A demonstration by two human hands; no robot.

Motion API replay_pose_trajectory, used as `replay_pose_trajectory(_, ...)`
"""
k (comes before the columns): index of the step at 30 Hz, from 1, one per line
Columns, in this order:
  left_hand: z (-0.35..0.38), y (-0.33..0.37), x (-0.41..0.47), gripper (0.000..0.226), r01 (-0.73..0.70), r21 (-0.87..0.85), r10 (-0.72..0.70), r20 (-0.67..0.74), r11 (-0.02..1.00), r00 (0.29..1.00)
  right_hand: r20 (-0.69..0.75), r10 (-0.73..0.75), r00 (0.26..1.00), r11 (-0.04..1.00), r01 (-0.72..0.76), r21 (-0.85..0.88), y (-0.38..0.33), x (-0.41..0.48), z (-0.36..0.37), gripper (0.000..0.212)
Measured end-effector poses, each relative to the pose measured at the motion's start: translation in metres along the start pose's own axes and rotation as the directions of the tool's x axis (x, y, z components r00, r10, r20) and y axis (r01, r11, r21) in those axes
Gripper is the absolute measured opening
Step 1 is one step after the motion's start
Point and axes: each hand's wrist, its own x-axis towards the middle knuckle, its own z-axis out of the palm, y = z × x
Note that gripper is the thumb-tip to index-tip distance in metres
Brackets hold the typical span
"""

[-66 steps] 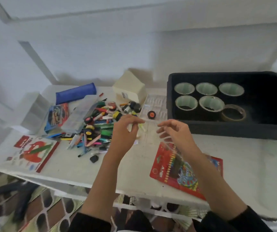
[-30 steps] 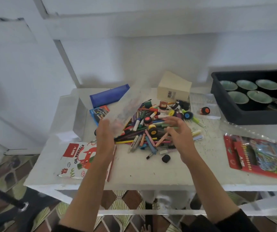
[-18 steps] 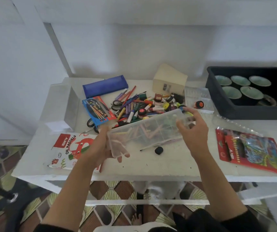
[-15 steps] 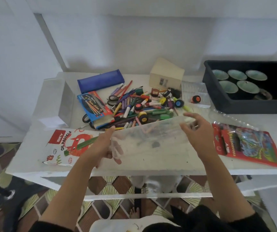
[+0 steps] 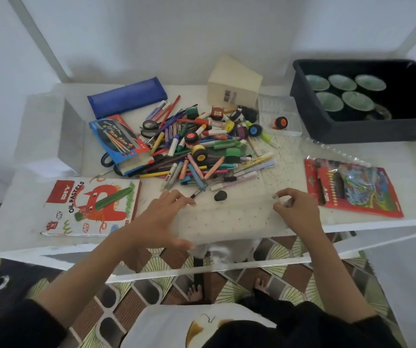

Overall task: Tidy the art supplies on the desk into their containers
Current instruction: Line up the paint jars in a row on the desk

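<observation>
The flat white box (image 5: 91, 207) left of and nearer than the pile of pens and markers (image 5: 201, 149) reads "DIY OIL PASTELS" beside a red cat. Behind the pile, a cream box (image 5: 234, 84) carries a barcode sticker. The blue pencil pack (image 5: 120, 141), touching the pile's left edge, has script too small to read. The lettering on the red pack (image 5: 352, 187) to the pile's right is blurred.

The clear case (image 5: 229, 219) lies flat on the desk (image 5: 289, 169), just in front of the pile at the near edge. The left hand (image 5: 159, 219) spans the case's left end, fingers reaching to its far corner and thumb at its near edge, gripping it. The right hand (image 5: 296, 212) is curled over the right far corner, fingertips pinching that corner. Both forearms reach in from below in dark sleeves. A black bin (image 5: 352, 131) sits behind and right of the pile.
</observation>
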Motion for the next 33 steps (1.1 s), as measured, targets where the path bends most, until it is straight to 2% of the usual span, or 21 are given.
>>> replay_pose_trajectory(3,0.001,-0.008,-0.001,0.092,-0.03,0.156,0.053,-0.144,0.987,0.988,-0.017,0.012,1.0,1.0,-0.012,0.02,-0.001,0.001,0.007,0.016)
replay_pose_trajectory(7,0.008,-0.017,-0.004,0.088,0.017,0.131,0.026,-0.323,0.991,0.946,0.006,-0.033,0.999,0.997,0.032,0.07,-0.006,0.005,0.011,0.025)
replay_pose_trajectory(10,0.015,-0.02,-0.005,0.086,0.031,0.162,0.037,-0.4,0.986,0.916,-0.092,-0.178,0.98,0.967,0.157,-0.202,-0.015,0.009,0.014,0.032)
replay_pose_trajectory(12,0.018,-0.022,-0.005,0.086,0.029,0.178,0.048,-0.415,0.984,0.909,-0.148,-0.3,0.942,0.932,0.257,-0.254,-0.027,0.013,0.017,0.035)
replay_pose_trajectory(16,0.019,-0.023,-0.002,0.082,0.022,0.17,0.05,-0.407,0.985,0.912,-0.135,-0.43,0.893,0.896,0.403,-0.187,-0.059,0.029,0.031,0.043)
replay_pose_trajectory(20,0.018,-0.02,-0.002,0.083,0.08,0.219,0.019,-0.418,0.972,0.908,-0.067,-0.41,0.91,0.879,0.375,-0.295,-0.078,0.05,0.046,0.054)
replay_pose_trajectory(23,0.017,-0.02,-0.004,0.087,0.126,0.261,-0.006,-0.417,0.957,0.909,-0.056,-0.386,0.921,0.882,0.351,-0.314,-0.083,0.056,0.052,0.048)
replay_pose_trajectory(28,0.018,-0.028,-0.009,0.097,0.122,0.177,-0.035,-0.426,0.977,0.904,-0.147,-0.416,0.897,0.905,0.392,-0.166,-0.086,0.053,0.053,0.036)
replay_pose_trajectory(31,0.019,-0.029,-0.009,0.098,0.113,0.13,-0.045,-0.44,0.985,0.897,-0.201,-0.429,0.881,0.891,0.45,0.069,-0.089,0.041,0.05,0.033)
replay_pose_trajectory(33,0.019,-0.03,-0.008,0.098,0.107,0.101,-0.051,-0.449,0.989,0.892,-0.15,-0.38,0.913,0.868,0.408,0.285,-0.092,0.027,0.047,0.032)
